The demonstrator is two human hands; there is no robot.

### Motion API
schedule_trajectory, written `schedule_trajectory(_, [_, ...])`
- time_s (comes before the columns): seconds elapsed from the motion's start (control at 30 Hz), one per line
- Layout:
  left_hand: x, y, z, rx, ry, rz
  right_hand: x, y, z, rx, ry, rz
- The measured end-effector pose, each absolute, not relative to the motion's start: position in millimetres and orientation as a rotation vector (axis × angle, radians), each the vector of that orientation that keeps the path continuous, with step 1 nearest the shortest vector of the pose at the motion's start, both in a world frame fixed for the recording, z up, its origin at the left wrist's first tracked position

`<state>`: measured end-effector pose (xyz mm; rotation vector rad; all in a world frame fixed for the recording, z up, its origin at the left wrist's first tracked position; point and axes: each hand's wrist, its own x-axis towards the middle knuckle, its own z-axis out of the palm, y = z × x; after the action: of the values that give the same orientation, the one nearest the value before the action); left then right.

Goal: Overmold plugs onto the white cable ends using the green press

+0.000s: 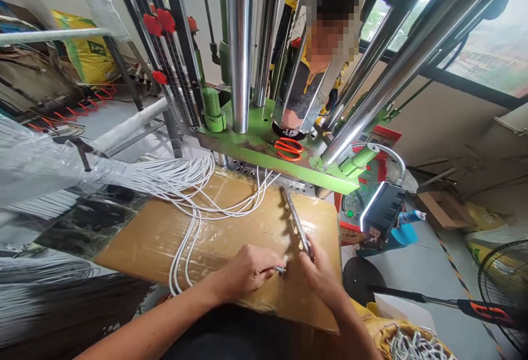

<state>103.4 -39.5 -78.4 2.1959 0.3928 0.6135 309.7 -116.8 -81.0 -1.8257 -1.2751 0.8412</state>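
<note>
Glossy tan worktop [231,233] stretches before us in the head view, with a green metal plate [264,159] beyond it. Over its right part runs a long, narrow silver metal bar [296,219], its long axis pointing away from us and slanting slightly left toward the plate, small pale tabs along its left edge. Our right hand [319,274] is nearer, fingers closed round the bar's near end. Our left hand [251,269] pinches a small silvery piece [281,270] just left of that end; we cannot tell its full shape.
</note>
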Motion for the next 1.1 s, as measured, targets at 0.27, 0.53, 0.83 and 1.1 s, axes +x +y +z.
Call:
schedule_trajectory(0.27, [113, -42, -92, 2.371, 0.341, 0.599, 274, -128, -92, -1.668, -1.212, 0.93])
schedule_trajectory(0.53, [120, -39, -98, 2.433, 0.337, 0.661, 274, -130, -100, -1.704, -1.193, 0.904])
schedule_trajectory(0.83, [116, -23, -64, 1.531, 0.698, 0.345, 274, -128, -81, -1.662, -1.102, 1.103])
schedule_trajectory(1.1, [120, -18, -69, 1.603, 0.788, 0.369, 273, -128, -84, -1.665, -1.039, 1.117])
